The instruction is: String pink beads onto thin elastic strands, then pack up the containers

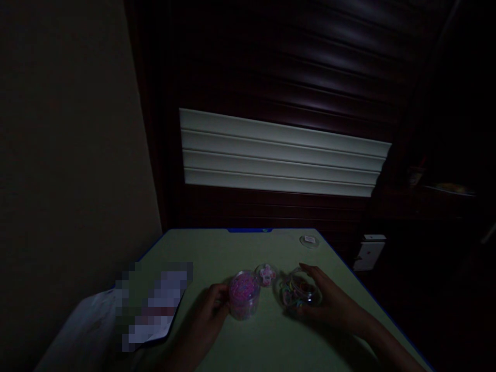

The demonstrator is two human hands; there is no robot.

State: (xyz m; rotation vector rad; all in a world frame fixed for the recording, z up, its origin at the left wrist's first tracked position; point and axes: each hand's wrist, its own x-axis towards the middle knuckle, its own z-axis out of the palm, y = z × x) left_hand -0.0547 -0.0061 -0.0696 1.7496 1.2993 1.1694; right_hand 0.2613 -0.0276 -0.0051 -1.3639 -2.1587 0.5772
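Observation:
My left hand (212, 310) grips the left side of a clear round jar (244, 305) filled with small pink pieces, possibly rubber bands; the jar stands on the table. To the right, my right hand (327, 299) holds another clear round jar (300, 290), its fingers and thumb around the right side. Loops in several colours, like hair ties, show inside that jar, which looks tilted. A clear lid with a pink flower-like sticker (266, 275) lies between the two jars. Dim light hides finer detail.
Both jars are on a pale green table (217, 248) with a blue edge. A clear lid with a white label (309, 241) lies far right. A partly pixelated flat object (158, 305) lies at left. A wall and a dark slatted door stand close behind.

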